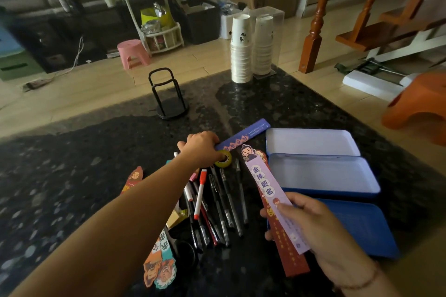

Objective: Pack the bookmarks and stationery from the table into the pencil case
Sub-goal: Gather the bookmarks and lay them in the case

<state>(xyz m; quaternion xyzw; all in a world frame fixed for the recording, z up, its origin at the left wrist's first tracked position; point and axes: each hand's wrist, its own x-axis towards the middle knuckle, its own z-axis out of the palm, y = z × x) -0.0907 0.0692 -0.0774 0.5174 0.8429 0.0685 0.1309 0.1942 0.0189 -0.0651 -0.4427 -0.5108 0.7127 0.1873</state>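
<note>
Stone tabletop, dark and speckled, is filling most of the view. Lying open at the right is the blue pencil case, its pale tray and lid both facing up, with a further blue lid-like part resting at its near side. Left of the case, a cluster of pens is lying in a loose fan. The right hand is gripping two bookmarks together just near and left of the case: a lilac one with a cartoon figure at its far end, and a red-brown one sticking out beneath it toward the near edge. The left hand is reaching far across the pens, fingers curled down over the near end of a blue bookmark that is lying flat and pointing away to the right; whether it is actually pinching it, I cannot tell. A yellow-green tape roll is sitting just beside that hand. More character bookmarks are lying at the near left.
</note>
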